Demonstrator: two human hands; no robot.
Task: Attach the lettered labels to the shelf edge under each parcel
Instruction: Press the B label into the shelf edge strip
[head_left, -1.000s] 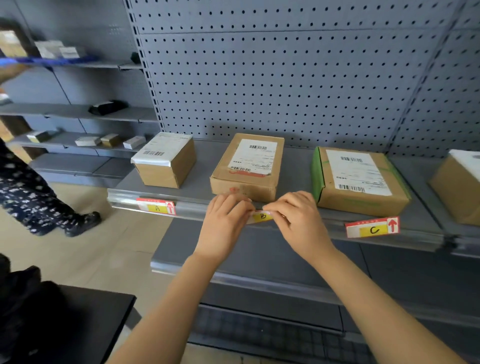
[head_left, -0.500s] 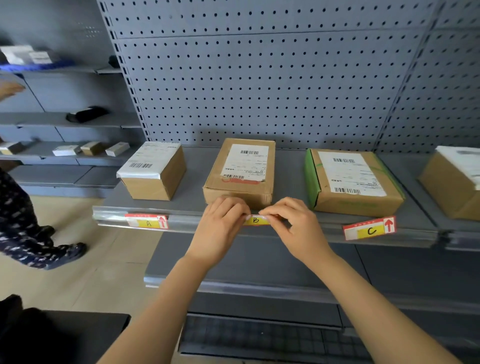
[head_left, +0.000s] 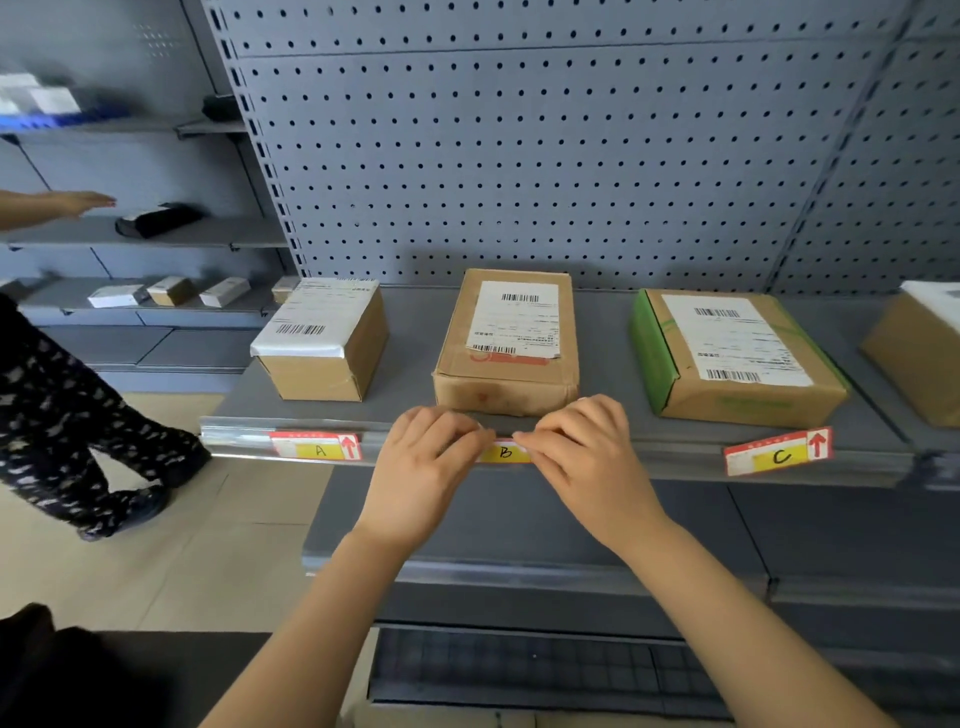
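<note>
1. Label B at the shelf edge, directly below the middle parcel; visible only as a yellow patch with its letter, between the two hands
2. Fingers of left hand curled, tips pinching and pressing the label's left end against the edge rail; nothing else held
3. Fingers of right hand curled the same way over the label's right end, thumb tucked beneath
4. Gripped at both ends, probably to keep the strip level and to push it evenly into the rail rather than let one end ride up
5. Toward the left end of the same edge, label A seated flat in the rail under the left parcel; looks finished
6. Under the right parcel, label C tilted, right end higher, apparently resting on the edge rather than slotted in; likely needs straightening
7. At the right end of the shelf, fourth parcel cut off by the frame; no label visible beneath it
8. Step in hand, as a judgement: seating B, with the task roughly halfway through
9. Off to the left, another person's legs on the floor and an outstretched hand over a neighbouring shelf; no bearing on the labels
</note>
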